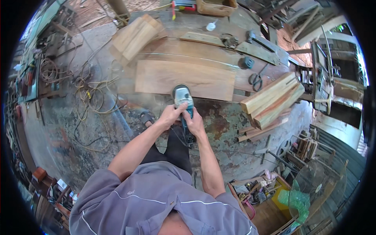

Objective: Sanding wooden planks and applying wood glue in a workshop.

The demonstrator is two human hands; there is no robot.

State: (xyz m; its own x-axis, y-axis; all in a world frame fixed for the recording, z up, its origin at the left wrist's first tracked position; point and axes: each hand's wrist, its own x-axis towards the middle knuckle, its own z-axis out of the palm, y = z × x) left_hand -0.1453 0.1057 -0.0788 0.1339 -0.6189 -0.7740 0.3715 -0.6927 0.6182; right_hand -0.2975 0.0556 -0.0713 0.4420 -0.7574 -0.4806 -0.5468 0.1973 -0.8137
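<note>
I hold a teal and silver hand-held power tool (181, 95) in both hands, its head over the front edge of a pale wooden board (160, 76) lying on the workbench. My left hand (170, 116) is closed on the tool's upper body, thumb near the silver housing. My right hand (193, 122) grips the teal body lower down, on the right side. A dark cord hangs from the tool's lower end. Haze or blur shows left of the board.
Stacked planks (270, 100) lie at the right, others (135, 37) back left. Black scissors (255, 81), metal tools (229, 40) and a tray (215, 7) are on the bench. Cords (90, 94) tangle at left; a cluttered box (284, 205) and wire fan guard (319, 188) sit lower right.
</note>
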